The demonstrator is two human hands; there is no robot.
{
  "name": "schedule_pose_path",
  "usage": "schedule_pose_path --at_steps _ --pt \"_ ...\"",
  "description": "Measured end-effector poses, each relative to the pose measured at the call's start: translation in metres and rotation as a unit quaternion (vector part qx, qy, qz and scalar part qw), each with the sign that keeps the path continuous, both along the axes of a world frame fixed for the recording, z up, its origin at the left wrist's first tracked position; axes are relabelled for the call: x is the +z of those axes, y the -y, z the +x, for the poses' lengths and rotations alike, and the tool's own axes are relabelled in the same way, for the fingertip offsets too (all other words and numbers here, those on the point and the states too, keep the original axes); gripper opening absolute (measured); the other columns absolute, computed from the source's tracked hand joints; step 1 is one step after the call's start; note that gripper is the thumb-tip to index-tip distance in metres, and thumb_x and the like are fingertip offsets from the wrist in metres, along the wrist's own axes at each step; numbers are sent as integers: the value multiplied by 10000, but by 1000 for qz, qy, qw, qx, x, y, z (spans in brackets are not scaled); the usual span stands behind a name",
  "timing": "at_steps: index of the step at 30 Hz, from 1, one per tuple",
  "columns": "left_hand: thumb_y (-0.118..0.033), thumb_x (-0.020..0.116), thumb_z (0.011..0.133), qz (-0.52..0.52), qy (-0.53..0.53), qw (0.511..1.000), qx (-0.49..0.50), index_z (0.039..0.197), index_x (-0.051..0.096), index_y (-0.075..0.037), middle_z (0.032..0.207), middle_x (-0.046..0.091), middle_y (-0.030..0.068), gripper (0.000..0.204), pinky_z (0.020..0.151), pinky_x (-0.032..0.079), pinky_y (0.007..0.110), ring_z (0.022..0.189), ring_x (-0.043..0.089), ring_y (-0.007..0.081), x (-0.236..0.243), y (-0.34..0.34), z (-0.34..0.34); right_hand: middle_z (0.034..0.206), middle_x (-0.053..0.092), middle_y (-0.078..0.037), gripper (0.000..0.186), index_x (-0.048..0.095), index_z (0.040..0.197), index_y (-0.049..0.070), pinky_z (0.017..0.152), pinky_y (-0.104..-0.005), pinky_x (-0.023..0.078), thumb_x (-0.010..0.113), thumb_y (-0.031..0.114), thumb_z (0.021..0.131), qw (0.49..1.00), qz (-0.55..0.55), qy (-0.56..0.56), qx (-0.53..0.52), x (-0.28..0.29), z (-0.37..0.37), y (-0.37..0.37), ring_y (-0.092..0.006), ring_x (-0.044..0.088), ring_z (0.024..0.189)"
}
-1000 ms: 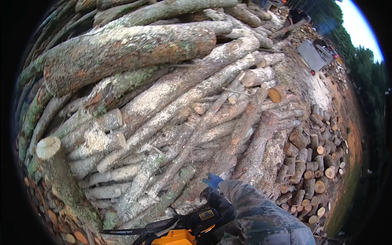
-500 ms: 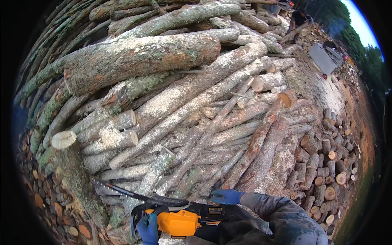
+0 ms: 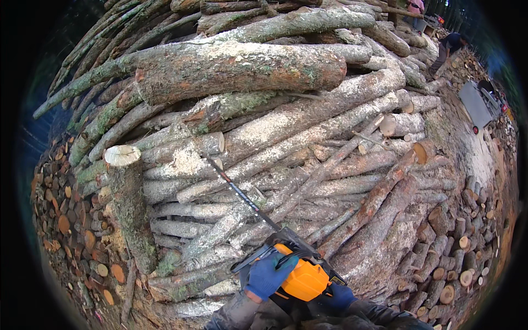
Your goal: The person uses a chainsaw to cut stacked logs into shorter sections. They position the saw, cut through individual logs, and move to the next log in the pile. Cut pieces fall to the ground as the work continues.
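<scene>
Chainsaw (image 3: 305,279) in front of the person, its bar (image 3: 246,199) slanted forward and leftward over the log pile (image 3: 341,129); whether it touched wood was unclear. The left hand (image 3: 268,276) was clamped around the front handle; the right hand (image 3: 336,298) was at the saw's rear, its grip too hidden to tell. Cutting looked partly done: short pieces lay heaped on the right (image 3: 448,294) and left (image 3: 63,223), while many long logs remained uncut.
</scene>
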State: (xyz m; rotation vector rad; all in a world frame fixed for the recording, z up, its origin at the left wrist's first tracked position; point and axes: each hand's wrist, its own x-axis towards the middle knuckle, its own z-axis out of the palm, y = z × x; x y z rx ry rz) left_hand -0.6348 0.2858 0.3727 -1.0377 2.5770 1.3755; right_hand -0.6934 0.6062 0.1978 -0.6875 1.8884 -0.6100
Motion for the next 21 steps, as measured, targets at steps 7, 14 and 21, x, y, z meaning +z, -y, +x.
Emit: schedule_pose_path --at_steps 7,14,21 --pt "-598 713 918 -10 16 998 -63 936 757 -53 751 695 149 548 676 529 428 705 697 316 -52 44 -99 992 755 -205 537 696 1206 107 836 -499 569 772 523 875 988 -10 -55 -144 2 -28 42 -412 727 965" --pt "-686 631 918 -104 66 989 -84 962 784 -63 838 734 195 642 764 536 471 830 715 379 -83 120 -180 1054 754 -204 547 705 1184 103 879 -495 556 784 535 858 984 -16 -39 -176 -39 -72 124 -405 720 1009" --pt "-777 514 924 -168 156 967 -108 990 779 -10 994 741 271 814 877 539 525 980 705 462 -114 159 -215 1143 738 -202 582 714 1255 127 929 -484 543 776 534 843 988 -12 -19 -155 -89 -78 169 -376 710 1072"
